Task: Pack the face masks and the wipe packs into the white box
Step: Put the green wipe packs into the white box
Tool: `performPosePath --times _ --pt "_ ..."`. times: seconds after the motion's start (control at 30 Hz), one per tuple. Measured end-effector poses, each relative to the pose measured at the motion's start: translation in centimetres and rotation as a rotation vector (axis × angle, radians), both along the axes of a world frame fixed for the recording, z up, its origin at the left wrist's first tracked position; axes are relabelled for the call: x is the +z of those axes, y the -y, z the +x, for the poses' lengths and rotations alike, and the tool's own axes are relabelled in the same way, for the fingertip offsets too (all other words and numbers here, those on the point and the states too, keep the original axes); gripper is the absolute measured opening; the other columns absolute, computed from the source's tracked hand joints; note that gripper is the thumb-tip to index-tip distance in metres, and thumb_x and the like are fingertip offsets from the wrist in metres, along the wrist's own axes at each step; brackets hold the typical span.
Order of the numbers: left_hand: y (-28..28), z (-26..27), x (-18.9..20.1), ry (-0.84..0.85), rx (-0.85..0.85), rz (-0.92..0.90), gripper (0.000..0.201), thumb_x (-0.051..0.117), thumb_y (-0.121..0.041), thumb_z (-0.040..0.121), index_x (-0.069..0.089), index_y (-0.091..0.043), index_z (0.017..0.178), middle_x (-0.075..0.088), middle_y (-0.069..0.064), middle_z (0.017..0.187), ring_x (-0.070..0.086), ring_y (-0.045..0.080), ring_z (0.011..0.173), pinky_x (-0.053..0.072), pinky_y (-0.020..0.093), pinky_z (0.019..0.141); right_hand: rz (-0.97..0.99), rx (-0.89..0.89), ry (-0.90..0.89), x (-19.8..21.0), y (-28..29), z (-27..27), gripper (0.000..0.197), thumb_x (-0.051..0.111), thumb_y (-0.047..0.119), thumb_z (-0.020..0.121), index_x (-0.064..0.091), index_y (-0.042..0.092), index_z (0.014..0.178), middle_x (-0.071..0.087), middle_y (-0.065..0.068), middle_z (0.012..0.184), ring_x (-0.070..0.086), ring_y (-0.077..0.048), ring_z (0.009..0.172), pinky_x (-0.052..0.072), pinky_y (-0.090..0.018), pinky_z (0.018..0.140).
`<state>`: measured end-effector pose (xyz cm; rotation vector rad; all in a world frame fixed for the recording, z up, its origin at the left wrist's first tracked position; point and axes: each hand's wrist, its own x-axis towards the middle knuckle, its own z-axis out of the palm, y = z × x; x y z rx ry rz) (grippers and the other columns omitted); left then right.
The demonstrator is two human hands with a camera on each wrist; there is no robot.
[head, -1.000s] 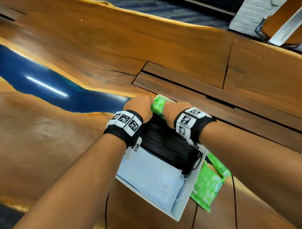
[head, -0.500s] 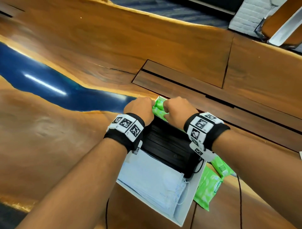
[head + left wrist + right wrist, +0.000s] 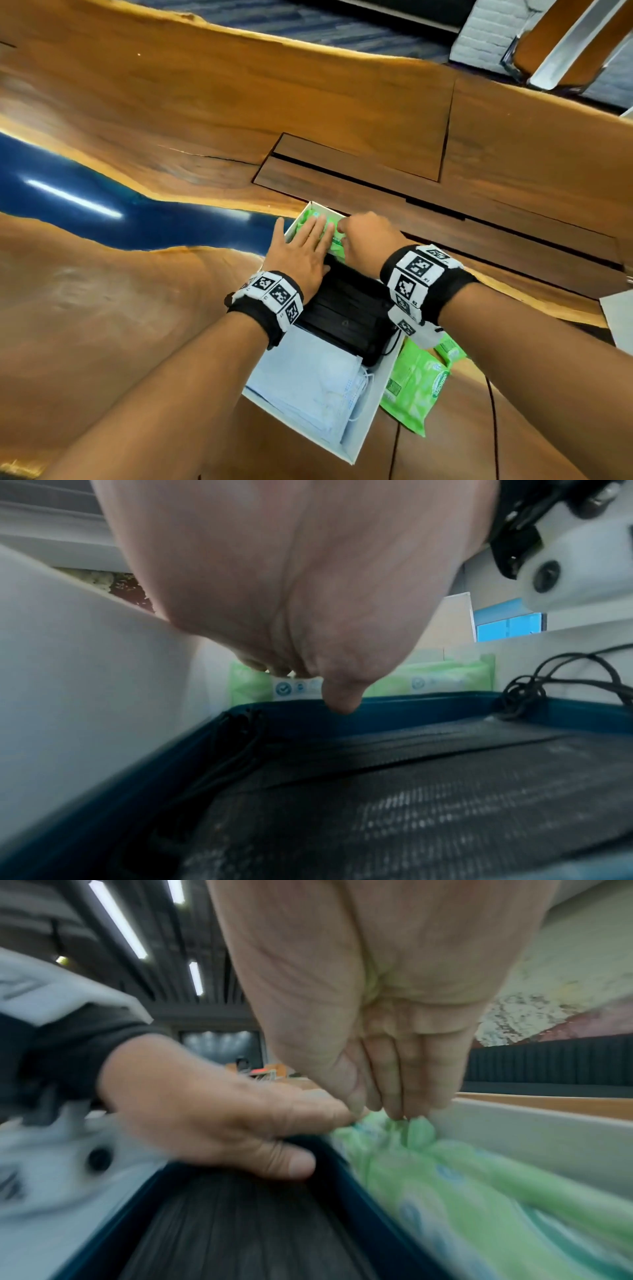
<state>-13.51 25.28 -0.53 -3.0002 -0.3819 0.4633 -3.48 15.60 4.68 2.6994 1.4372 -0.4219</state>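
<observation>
Tucking green wipe packs [image 3: 317, 222] into the far end of the white box [image 3: 368, 421], wedged between its end wall and the black face masks [image 3: 346, 308]; left hand [image 3: 301, 251] laid flat, fingers [image 3: 315, 228] straight and slightly apart, pressing the packs down; right hand [image 3: 368, 234] beside it, fingers [image 3: 397, 1096] bunched together and pinching the green wrapper at the wall. Filling the box in order from there: black masks mid-box, pale blue face masks [image 3: 308, 380] at the near end. Lying outside on the table [image 3: 171, 120], just beside the box's right wall: two more loose wipe packs [image 3: 412, 390]. Judging the step as seating the current packs, task well along but unfinished; next calling for releasing the wrapper, reaching back for the loose packs, finding room on top or at the end.
</observation>
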Motion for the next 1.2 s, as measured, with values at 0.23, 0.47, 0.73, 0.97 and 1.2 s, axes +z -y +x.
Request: performPosePath --times 0.23,0.47,0.73,0.97,1.2 --pt "0.5 -0.3 0.1 -0.037 0.0 0.044 0.067 0.017 -0.047 0.103 -0.015 -0.017 0.154 -0.014 0.002 0.164 -0.008 0.015 0.152 0.003 0.062 0.116 -0.309 0.083 0.003 -3.1 3.3 -2.8 0.085 0.044 0.039 0.096 -0.01 0.006 0.153 -0.015 -0.011 0.162 -0.01 -0.024 0.15 0.004 -0.039 0.121" --pt "2.4 1.2 4.2 -0.053 0.07 -0.083 0.072 0.042 -0.033 0.097 0.004 -0.015 0.156 0.005 0.003 0.165 0.001 0.019 0.152 0.011 0.06 0.116 -0.048 -0.011 -0.388 3.1 4.2 -0.5 0.064 0.059 0.028 0.094 0.028 0.012 0.147 0.041 -0.007 0.147 0.043 -0.025 0.132 0.036 -0.028 0.102" --pt "10.1 4.3 8.7 0.304 -0.075 -0.426 0.038 0.052 -0.022 0.094 0.048 -0.01 0.13 0.054 0.011 0.132 0.048 0.03 0.127 0.045 0.046 0.099 0.13 -0.195 -0.298 5.4 12.7 4.3 0.018 0.06 0.024 0.092 0.066 0.009 0.1 0.068 -0.009 0.109 0.062 -0.027 0.102 0.049 -0.039 0.09" --pt "19.1 6.0 5.5 0.034 -0.149 -0.438 0.029 0.053 -0.011 0.091 0.056 -0.009 0.12 0.059 0.014 0.123 0.058 0.034 0.115 0.047 0.042 0.09 -0.009 -0.361 -0.276 -0.6 21.1 5.4 0.029 0.066 0.02 0.087 0.065 0.001 0.108 0.067 -0.016 0.112 0.061 -0.033 0.103 0.05 -0.042 0.088" --pt "22.8 7.1 -2.0 -0.301 0.027 -0.344 0.064 0.062 -0.019 0.088 0.031 -0.008 0.143 0.04 0.022 0.142 0.045 0.041 0.129 0.044 0.05 0.102 -0.06 -0.292 -0.349 -8.3 26.5 3.5 0.05 0.063 0.023 0.084 0.047 0.028 0.132 0.049 0.0 0.136 0.047 -0.028 0.126 0.048 -0.043 0.093"
